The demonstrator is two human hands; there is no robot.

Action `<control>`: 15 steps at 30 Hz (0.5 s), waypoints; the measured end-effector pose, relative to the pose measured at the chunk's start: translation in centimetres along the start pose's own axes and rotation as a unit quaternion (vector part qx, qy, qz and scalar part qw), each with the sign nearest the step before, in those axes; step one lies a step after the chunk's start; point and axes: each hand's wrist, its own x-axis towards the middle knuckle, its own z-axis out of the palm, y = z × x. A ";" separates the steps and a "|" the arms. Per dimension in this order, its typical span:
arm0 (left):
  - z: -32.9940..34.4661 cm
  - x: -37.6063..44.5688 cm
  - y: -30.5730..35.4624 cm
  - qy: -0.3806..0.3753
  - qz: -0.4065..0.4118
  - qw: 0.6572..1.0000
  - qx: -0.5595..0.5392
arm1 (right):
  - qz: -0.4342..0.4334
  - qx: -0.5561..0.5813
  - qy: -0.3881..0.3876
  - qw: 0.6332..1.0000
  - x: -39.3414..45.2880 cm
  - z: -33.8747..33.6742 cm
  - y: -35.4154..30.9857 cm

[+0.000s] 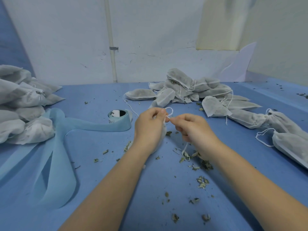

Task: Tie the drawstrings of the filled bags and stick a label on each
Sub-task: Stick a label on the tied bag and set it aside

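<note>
At the far left edge a heap of bags (21, 104) lay piled, necks bunched, so judged already tied. Just to its right a long pale-blue backing strip (55, 157) trailed toward the viewer and curled back to the label roll (119, 116), which stood on the blue table (93, 184), nearer the left hand than the right.

The left hand (149, 129) was curled around the bag in hand (164, 129), of which only a white sliver showed between the 2 hands. Its thumb and forefinger pinched the drawstring (169, 112) at the neck, where a small loop stood up. The bag seemed to lie with its long axis running from the neck at the fingertips back toward the wrist, neck pointing away from the person.

The right hand (194, 129) touched the left at the fingertips, pinching the same string just beside the loop; its other fingers were curled over a tail of string hanging below. The coming pull probably depended on that: the right hand was placed to draw the string rightward while the left anchored the neck.

Dried leaf crumbs (202, 164) lay scattered beneath. Farther right and beyond, untied bags (191, 90) waited, closer to the right hand.
</note>
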 end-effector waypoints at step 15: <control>1.0 -1.2 0.2 0.024 0.128 0.963 0.235 | -0.006 0.046 -0.044 0.998 0.2 -2.4 -0.9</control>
